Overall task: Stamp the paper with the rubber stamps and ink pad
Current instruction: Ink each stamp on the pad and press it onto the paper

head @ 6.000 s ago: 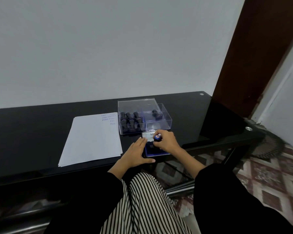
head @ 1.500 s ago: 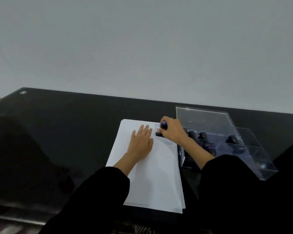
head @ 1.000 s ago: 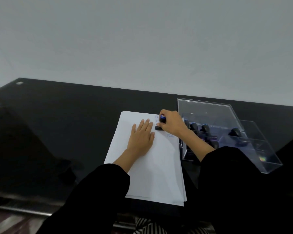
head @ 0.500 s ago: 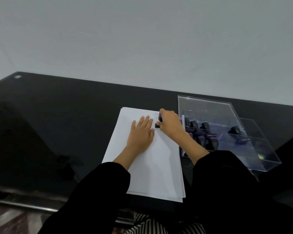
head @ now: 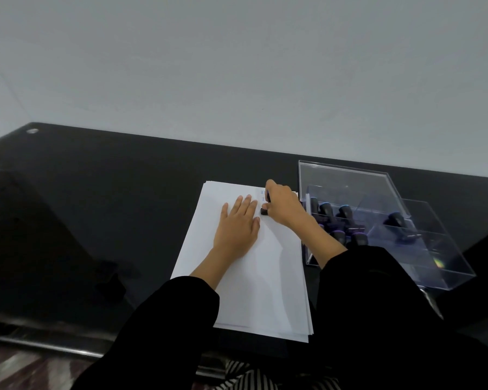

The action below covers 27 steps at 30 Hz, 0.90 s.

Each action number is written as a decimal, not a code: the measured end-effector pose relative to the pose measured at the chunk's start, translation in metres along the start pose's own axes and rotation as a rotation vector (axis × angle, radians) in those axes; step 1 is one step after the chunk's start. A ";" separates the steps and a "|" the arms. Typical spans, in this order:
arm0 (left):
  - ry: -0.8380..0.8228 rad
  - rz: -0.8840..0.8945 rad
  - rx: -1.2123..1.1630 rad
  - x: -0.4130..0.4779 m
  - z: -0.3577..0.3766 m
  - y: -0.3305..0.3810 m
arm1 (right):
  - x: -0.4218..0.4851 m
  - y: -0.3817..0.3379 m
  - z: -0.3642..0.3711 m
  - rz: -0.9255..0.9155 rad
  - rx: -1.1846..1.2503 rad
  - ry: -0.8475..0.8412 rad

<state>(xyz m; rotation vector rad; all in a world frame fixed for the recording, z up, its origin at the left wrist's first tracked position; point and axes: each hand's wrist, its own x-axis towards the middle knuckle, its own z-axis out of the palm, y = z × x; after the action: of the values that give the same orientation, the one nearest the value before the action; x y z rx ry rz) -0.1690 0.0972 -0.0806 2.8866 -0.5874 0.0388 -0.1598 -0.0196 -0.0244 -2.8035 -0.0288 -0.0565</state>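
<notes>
A stack of white paper (head: pixel 265 282) lies on the black glass table (head: pixel 102 198). My left hand (head: pixel 237 226) rests flat on the sheet with its fingers straight. My right hand (head: pixel 282 204) grips a small black rubber stamp (head: pixel 264 211), whose base sits on the paper near the top right corner. Faint blue stamp marks (head: pixel 262 194) show just above it. Most of the stamp is hidden by my fingers. The ink pad is not in view.
A clear plastic box (head: pixel 378 220) with several dark rubber stamps (head: pixel 338 218) stands right of the paper, close to my right forearm. A grey wall runs behind the table. The table's front edge and patterned floor show at the lower left.
Since six seconds ago my right hand carried the stamp from the ink pad to the paper, and my left hand moved onto the sheet. In the last second both hands barely shifted.
</notes>
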 end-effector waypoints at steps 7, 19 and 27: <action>0.001 -0.004 0.000 0.000 0.001 -0.001 | -0.010 0.004 0.015 -0.020 -0.001 0.122; -0.009 -0.010 -0.007 0.000 0.001 -0.001 | 0.001 0.004 0.010 -0.016 0.005 0.065; -0.019 -0.011 -0.004 0.000 0.000 0.000 | -0.005 0.007 0.017 -0.033 0.003 0.129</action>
<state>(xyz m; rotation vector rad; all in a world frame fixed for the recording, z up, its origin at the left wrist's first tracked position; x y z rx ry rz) -0.1690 0.0973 -0.0801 2.8891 -0.5745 0.0090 -0.1642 -0.0213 -0.0426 -2.7902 -0.0436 -0.2449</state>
